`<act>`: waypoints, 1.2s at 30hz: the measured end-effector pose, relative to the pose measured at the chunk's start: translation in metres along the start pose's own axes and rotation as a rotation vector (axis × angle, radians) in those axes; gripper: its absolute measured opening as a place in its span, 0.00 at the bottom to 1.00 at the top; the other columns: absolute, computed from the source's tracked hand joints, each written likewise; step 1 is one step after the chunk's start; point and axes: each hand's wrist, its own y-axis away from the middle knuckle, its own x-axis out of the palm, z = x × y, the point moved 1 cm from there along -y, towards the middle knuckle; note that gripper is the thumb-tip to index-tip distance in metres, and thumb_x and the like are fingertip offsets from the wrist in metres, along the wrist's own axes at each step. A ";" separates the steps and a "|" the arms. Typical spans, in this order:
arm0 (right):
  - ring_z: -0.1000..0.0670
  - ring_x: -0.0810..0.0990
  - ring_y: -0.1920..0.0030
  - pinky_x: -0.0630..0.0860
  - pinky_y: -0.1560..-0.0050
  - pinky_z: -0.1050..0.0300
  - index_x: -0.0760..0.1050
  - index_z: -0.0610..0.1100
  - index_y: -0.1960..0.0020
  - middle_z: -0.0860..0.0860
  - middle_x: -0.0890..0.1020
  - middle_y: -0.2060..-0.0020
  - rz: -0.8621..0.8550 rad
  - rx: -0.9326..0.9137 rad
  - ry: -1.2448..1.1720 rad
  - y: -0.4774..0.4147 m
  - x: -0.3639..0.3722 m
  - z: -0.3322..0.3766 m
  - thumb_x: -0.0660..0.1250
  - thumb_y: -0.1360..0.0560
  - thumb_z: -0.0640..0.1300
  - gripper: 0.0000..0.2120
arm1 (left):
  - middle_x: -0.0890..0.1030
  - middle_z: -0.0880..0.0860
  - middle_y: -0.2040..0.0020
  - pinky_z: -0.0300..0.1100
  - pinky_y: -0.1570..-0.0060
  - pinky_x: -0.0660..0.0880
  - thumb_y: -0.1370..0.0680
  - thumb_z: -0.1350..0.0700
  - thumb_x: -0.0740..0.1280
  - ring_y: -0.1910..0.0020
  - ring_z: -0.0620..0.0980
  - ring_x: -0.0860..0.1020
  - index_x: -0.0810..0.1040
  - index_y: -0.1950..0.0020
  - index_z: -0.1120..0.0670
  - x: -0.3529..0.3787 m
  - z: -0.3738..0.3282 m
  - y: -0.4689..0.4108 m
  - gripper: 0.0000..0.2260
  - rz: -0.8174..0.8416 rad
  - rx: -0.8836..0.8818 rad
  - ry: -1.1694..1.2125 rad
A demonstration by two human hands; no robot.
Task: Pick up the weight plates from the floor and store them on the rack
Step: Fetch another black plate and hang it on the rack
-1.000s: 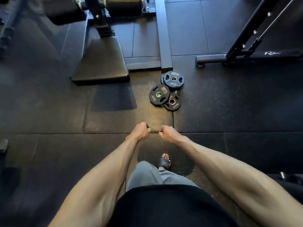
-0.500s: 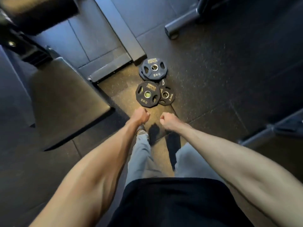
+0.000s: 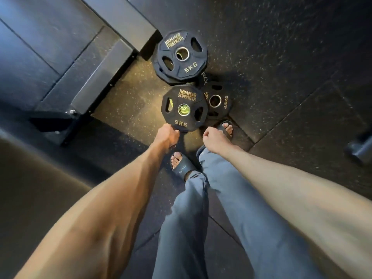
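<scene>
Black weight plates lie in a cluster on the rubber floor. The far 5 kg plate (image 3: 182,55) rests on another plate. The near 5 kg plate (image 3: 184,107) overlaps a 2.5 kg plate (image 3: 218,101) to its right. My left hand (image 3: 167,135) is a closed fist that overlaps the near plate's lower left edge in the picture; no grip on it shows. My right hand (image 3: 213,137) is also a fist, just below and right of that plate, holding nothing. No rack is in view.
A machine's steel base frame (image 3: 104,77) runs diagonally at the upper left, close to the plates. My sandalled feet (image 3: 182,166) (image 3: 226,127) stand right beside the near plates. A round metal foot (image 3: 360,150) shows at the right edge.
The view has closed in on the plates and tilted further down. Both fists now sit at the near plate's edge, and both feet have stepped up beside the cluster.
</scene>
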 end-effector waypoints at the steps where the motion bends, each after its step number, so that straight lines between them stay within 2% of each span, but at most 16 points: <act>1: 0.38 0.75 0.36 0.71 0.37 0.49 0.74 0.42 0.37 0.41 0.78 0.36 -0.012 0.024 -0.014 -0.023 0.008 -0.003 0.58 0.20 0.42 0.14 | 0.83 0.65 0.47 0.56 0.46 0.81 0.20 0.58 0.61 0.48 0.65 0.83 0.79 0.44 0.66 0.004 0.003 -0.024 0.14 0.003 -0.010 0.001; 4: 0.39 0.72 0.33 0.70 0.37 0.51 0.68 0.42 0.31 0.42 0.74 0.33 -0.045 0.100 -0.062 -0.091 0.029 -0.008 0.58 0.19 0.39 0.17 | 0.83 0.65 0.48 0.55 0.47 0.81 0.20 0.58 0.61 0.51 0.63 0.84 0.79 0.44 0.67 0.013 0.009 -0.092 0.13 -0.023 -0.045 0.017; 7: 0.38 0.71 0.31 0.69 0.34 0.48 0.58 0.43 0.24 0.40 0.71 0.30 -0.129 0.181 -0.176 -0.156 0.046 -0.006 0.60 0.20 0.40 0.25 | 0.81 0.65 0.42 0.53 0.42 0.79 0.20 0.58 0.63 0.44 0.62 0.81 0.77 0.39 0.66 0.014 0.011 -0.155 0.14 -0.121 -0.105 0.039; 10: 0.37 0.72 0.31 0.70 0.36 0.48 0.47 0.43 0.21 0.40 0.69 0.28 -0.225 0.271 -0.283 -0.205 0.057 -0.002 0.63 0.20 0.42 0.35 | 0.70 0.65 0.30 0.55 0.31 0.70 0.21 0.57 0.67 0.32 0.63 0.72 0.62 0.26 0.62 0.007 0.008 -0.204 0.27 -0.213 -0.199 0.075; 12: 0.38 0.74 0.33 0.71 0.43 0.51 0.47 0.42 0.22 0.39 0.71 0.30 -0.328 0.329 -0.363 -0.224 0.063 -0.002 0.64 0.21 0.42 0.35 | 0.65 0.64 0.27 0.53 0.28 0.66 0.23 0.57 0.70 0.28 0.63 0.68 0.57 0.24 0.59 0.004 0.006 -0.232 0.33 -0.220 -0.195 0.100; 14: 0.38 0.75 0.34 0.68 0.46 0.54 0.49 0.39 0.24 0.39 0.72 0.31 -0.397 0.359 -0.419 -0.235 0.069 -0.007 0.66 0.22 0.41 0.34 | 0.68 0.64 0.29 0.51 0.30 0.68 0.25 0.58 0.71 0.31 0.63 0.70 0.60 0.27 0.59 0.007 0.005 -0.255 0.30 -0.202 -0.157 0.104; 17: 0.37 0.74 0.33 0.70 0.39 0.51 0.48 0.39 0.23 0.38 0.71 0.30 -0.396 0.335 -0.377 -0.245 0.071 -0.020 0.67 0.22 0.43 0.37 | 0.75 0.63 0.34 0.49 0.34 0.70 0.24 0.58 0.68 0.34 0.62 0.74 0.66 0.32 0.61 0.015 0.004 -0.268 0.22 -0.227 -0.119 0.073; 19: 0.37 0.73 0.32 0.71 0.38 0.50 0.45 0.42 0.20 0.38 0.70 0.29 -0.354 0.291 -0.285 -0.248 0.068 -0.021 0.65 0.20 0.43 0.37 | 0.77 0.63 0.36 0.49 0.37 0.71 0.22 0.60 0.65 0.36 0.62 0.75 0.68 0.34 0.61 0.017 0.004 -0.269 0.17 -0.284 -0.103 0.075; 22: 0.38 0.72 0.32 0.70 0.40 0.51 0.42 0.44 0.19 0.39 0.68 0.28 -0.315 0.256 -0.244 -0.247 0.064 -0.018 0.62 0.19 0.42 0.37 | 0.78 0.61 0.36 0.46 0.39 0.72 0.22 0.63 0.63 0.37 0.60 0.76 0.71 0.33 0.59 0.014 0.009 -0.261 0.17 -0.296 -0.079 0.099; 25: 0.38 0.70 0.31 0.66 0.42 0.52 0.41 0.44 0.19 0.40 0.67 0.27 -0.298 0.251 -0.195 -0.227 0.051 -0.011 0.61 0.20 0.43 0.37 | 0.78 0.60 0.36 0.44 0.40 0.72 0.23 0.64 0.64 0.38 0.59 0.76 0.72 0.33 0.59 0.008 0.012 -0.237 0.18 -0.300 -0.086 0.133; 27: 0.38 0.69 0.31 0.64 0.42 0.52 0.42 0.45 0.19 0.42 0.66 0.27 -0.288 0.242 -0.137 -0.200 0.032 -0.004 0.61 0.19 0.44 0.36 | 0.78 0.59 0.36 0.41 0.44 0.72 0.23 0.64 0.65 0.39 0.57 0.77 0.73 0.33 0.58 -0.001 0.010 -0.211 0.18 -0.287 -0.109 0.166; 29: 0.38 0.71 0.32 0.66 0.40 0.49 0.44 0.45 0.20 0.42 0.68 0.29 -0.290 0.202 -0.116 -0.171 0.009 0.005 0.62 0.20 0.45 0.36 | 0.79 0.58 0.38 0.38 0.49 0.71 0.24 0.64 0.67 0.42 0.55 0.78 0.73 0.34 0.57 -0.016 0.002 -0.181 0.18 -0.278 -0.115 0.211; 32: 0.36 0.74 0.35 0.72 0.36 0.40 0.51 0.44 0.23 0.40 0.72 0.32 -0.323 0.132 -0.155 -0.122 -0.036 0.032 0.64 0.23 0.44 0.34 | 0.80 0.58 0.40 0.38 0.50 0.71 0.24 0.62 0.69 0.50 0.51 0.75 0.75 0.37 0.57 -0.058 -0.022 -0.120 0.15 -0.289 -0.117 0.247; 34: 0.37 0.75 0.34 0.74 0.37 0.41 0.52 0.41 0.22 0.39 0.73 0.32 -0.328 0.098 -0.165 -0.081 -0.077 0.056 0.66 0.22 0.44 0.34 | 0.81 0.57 0.41 0.38 0.49 0.73 0.24 0.63 0.71 0.51 0.50 0.74 0.76 0.38 0.57 -0.093 -0.048 -0.070 0.15 -0.283 -0.112 0.285; 36: 0.37 0.76 0.35 0.75 0.37 0.43 0.53 0.40 0.23 0.38 0.75 0.33 -0.343 0.044 -0.170 -0.034 -0.123 0.084 0.67 0.22 0.44 0.34 | 0.80 0.56 0.43 0.36 0.52 0.71 0.24 0.63 0.71 0.51 0.50 0.75 0.76 0.37 0.57 -0.136 -0.080 -0.013 0.16 -0.297 -0.089 0.313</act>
